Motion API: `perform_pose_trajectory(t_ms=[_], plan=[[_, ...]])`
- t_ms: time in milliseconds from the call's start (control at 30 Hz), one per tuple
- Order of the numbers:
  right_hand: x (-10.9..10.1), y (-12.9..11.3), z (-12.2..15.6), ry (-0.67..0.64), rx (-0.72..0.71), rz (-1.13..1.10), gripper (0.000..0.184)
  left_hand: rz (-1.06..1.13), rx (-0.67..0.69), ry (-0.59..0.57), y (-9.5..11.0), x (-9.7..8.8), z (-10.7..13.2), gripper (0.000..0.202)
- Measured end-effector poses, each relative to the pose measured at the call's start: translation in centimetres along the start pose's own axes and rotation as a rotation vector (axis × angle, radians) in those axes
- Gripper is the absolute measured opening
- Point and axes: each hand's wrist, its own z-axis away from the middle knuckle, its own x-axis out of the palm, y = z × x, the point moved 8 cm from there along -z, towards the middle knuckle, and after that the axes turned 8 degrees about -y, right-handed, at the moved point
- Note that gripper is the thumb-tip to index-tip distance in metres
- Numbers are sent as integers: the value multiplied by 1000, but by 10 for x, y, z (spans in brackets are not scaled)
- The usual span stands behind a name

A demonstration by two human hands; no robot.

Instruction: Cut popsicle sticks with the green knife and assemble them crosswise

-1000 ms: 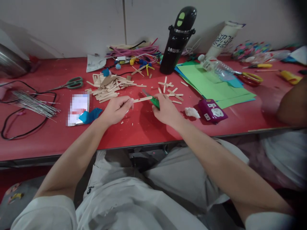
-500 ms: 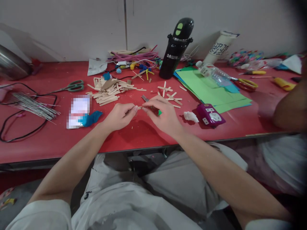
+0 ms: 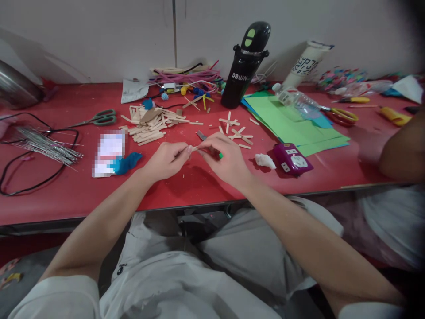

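Note:
My left hand (image 3: pixel 168 160) and my right hand (image 3: pixel 226 160) meet above the red table. Each pinches one end of a short wooden stick piece (image 3: pixel 195 149), mostly covered by fingertips. A metal blade (image 3: pixel 201 136) pokes out behind my right hand, and a bit of green (image 3: pixel 221 155) shows by its palm. Whether they belong to one tool, and whether the hand holds it, I cannot tell. Beyond the left hand lies a heap of wooden craft sticks (image 3: pixel 151 128). Several sticks joined into crosses (image 3: pixel 229 122) lie past the right hand.
Left of my hands lie a phone (image 3: pixel 109 148) with blue clay (image 3: pixel 128 164) on it, scissors (image 3: pixel 103 118) and thin wires (image 3: pixel 49 146). A black bottle (image 3: pixel 237 82), green paper (image 3: pixel 285 115), white lump (image 3: pixel 264 161) and purple box (image 3: pixel 292 160) stand rightward. Another person's arm (image 3: pixel 403 148) rests far right.
Both hands stay in nearly the same place, with the stick piece still between their fingertips. The whole view has shifted very slightly.

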Motion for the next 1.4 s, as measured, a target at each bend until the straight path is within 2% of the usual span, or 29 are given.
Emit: perform_pose_trajectory(t_ms=[267, 500, 700, 767, 833, 933, 1033, 1167, 1400], plan=[[-1, -3, -1, 14, -89, 1, 5, -36, 50, 12, 0, 1, 0, 37], [5, 3, -3, -125, -106, -16, 14, -104, 146, 5, 11, 4, 2, 35], [-4, 1, -3, -41, -56, 4, 9, -142, 136, 66, 10, -2, 3, 35], [-9, 0, -1, 6, -10, -35, 8, -172, 141, 95, 11, -5, 3, 34], [-9, 5, 0, 5, 93, -138, 16, -196, 150, 127, 11, -7, 4, 31], [3, 21, 3, -79, 323, -432, 28, -242, 179, 193, 12, -10, 6, 29], [16, 32, 8, -92, 494, -760, 27, -307, 208, 239, 13, -10, 8, 28], [21, 33, 9, -50, 530, -941, 25, -337, 231, 242, 13, -7, 8, 26], [17, 29, 7, -2, 508, -906, 25, -347, 242, 219, 14, -4, 7, 26]])
